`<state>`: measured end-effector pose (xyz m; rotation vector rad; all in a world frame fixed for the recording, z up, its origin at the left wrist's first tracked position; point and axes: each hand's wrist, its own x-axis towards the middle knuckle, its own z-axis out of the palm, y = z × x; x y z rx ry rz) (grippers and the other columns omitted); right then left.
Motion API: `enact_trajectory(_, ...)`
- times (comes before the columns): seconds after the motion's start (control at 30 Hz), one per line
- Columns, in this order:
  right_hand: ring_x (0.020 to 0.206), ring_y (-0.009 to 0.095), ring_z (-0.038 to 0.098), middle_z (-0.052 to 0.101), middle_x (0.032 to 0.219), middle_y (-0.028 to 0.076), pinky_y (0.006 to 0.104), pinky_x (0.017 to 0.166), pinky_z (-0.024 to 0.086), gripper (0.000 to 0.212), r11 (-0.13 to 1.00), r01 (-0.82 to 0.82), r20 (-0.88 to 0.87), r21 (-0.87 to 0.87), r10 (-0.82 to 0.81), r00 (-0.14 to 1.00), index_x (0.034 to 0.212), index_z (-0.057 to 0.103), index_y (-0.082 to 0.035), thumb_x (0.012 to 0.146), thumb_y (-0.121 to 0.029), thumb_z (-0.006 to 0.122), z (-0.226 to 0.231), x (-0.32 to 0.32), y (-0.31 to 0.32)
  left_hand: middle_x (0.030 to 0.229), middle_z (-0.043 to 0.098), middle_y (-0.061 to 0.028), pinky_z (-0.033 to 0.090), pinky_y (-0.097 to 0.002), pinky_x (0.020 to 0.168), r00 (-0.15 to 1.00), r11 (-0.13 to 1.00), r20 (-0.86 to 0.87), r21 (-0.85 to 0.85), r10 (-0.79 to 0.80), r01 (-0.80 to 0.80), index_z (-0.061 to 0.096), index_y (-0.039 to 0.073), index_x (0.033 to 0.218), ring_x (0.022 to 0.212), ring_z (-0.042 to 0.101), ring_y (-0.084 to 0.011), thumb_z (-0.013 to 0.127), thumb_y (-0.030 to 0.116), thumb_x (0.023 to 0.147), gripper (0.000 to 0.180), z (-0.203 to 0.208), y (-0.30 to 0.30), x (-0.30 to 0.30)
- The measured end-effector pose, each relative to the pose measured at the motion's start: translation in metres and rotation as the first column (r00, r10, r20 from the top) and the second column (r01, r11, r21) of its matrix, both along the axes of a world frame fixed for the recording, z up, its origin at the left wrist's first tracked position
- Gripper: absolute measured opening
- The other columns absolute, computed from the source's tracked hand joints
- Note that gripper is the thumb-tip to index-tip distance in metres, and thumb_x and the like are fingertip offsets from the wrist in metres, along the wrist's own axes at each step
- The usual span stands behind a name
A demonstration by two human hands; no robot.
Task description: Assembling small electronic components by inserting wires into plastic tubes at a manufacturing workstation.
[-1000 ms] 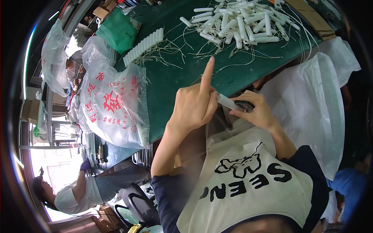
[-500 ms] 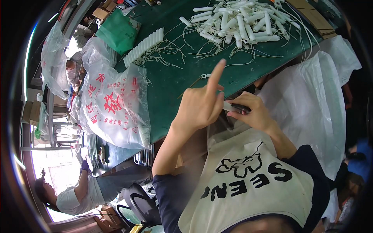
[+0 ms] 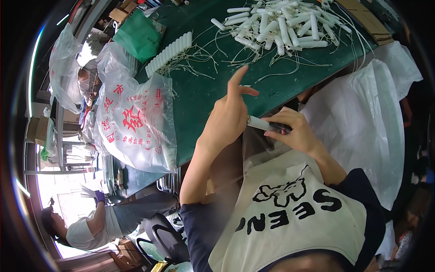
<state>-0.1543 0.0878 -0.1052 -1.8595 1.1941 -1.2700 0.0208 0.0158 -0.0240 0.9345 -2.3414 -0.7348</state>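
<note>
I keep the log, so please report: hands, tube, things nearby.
Right hand gripping dark object against white tube. Left hand by tube's end, finger raised, contact unclear. Tube pile beyond, on table.

A cream shirt (image 3: 290, 240) with short navy sleeves (image 3: 196, 233), a thin dark neckband (image 3: 312, 251), chunky black letters (image 3: 275, 221) and 1 black line drawing (image 3: 282, 194); left hand (image 3: 225, 120) and right hand (image 3: 297, 129) are bare

This place looks like a workshop; the green table (image 3: 195, 97) carries a large heap of white cylinders with thin wires (image 3: 283, 29); at the left, a co-worker (image 3: 88, 231) wears a purple glove (image 3: 99, 196); cardboard boxes (image 3: 118, 15) stand around.
</note>
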Motion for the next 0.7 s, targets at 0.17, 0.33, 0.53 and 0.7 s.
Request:
enact_trajectory(0.17, 0.075, 0.018, 0.053, 0.062, 0.081, 0.003, 0.0290, 0.066, 0.043, 0.032, 0.999, 0.041, -0.050, 0.005, -0.040, 0.998, 0.100, 0.066, -0.009, 0.070, -0.019, 0.073, -0.007, 0.002, 0.002, 0.092, 0.063, -0.0147, 0.048, -0.0407, 0.055, 0.962, 0.983, 0.271, -0.174, -0.009, 0.058, 0.027, 0.007, 0.133, 0.061, 0.059, -0.0343, 0.045, -0.004, 0.079, 0.058, 0.004, 0.006, -0.004)
enact_trajectory(0.33, 0.077, 0.017, 0.053, 0.062, 0.082, 0.002, 0.0299, 0.069, 0.041, 0.033, 0.998, 0.054, -0.048, 0.016, -0.054, 0.997, 0.102, 0.066, -0.010, 0.070, -0.019, 0.072, -0.008, 0.000, 0.003, 0.088, 0.064, -0.0156, 0.048, -0.0385, 0.056, 0.997, 0.999, 0.077, 0.045, 0.008, -0.012, 0.033, 0.006, 0.129, 0.059, 0.060, -0.0327, 0.048, 0.004, 0.083, 0.048, 0.006, 0.006, -0.005)
enact_trajectory(0.53, 0.077, 0.019, 0.053, 0.062, 0.083, 0.003, 0.0300, 0.068, 0.044, 0.032, 0.998, 0.056, -0.080, -0.032, -0.059, 0.995, 0.100, 0.066, -0.009, 0.070, -0.018, 0.072, -0.010, 0.000, 0.001, 0.084, 0.064, -0.0157, 0.047, -0.0361, 0.060, 1.000, 0.998, 0.021, 0.062, 0.008, -0.009, 0.040, 0.005, 0.124, 0.064, 0.060, -0.0339, 0.053, 0.012, 0.085, 0.041, -0.003, 0.007, -0.006)
enact_trajectory(0.7, 0.078, 0.021, 0.054, 0.063, 0.086, 0.004, 0.0307, 0.069, 0.046, 0.031, 0.995, 0.041, -0.088, -0.096, -0.050, 0.995, 0.100, 0.066, -0.008, 0.071, -0.018, 0.071, -0.014, 0.001, 0.001, 0.078, 0.064, -0.0134, 0.046, -0.0350, 0.057, 0.989, 0.999, 0.144, -0.027, -0.030, 0.035, 0.045, 0.005, 0.119, 0.064, 0.060, -0.0324, 0.057, 0.020, 0.084, 0.040, -0.003, 0.006, -0.009)
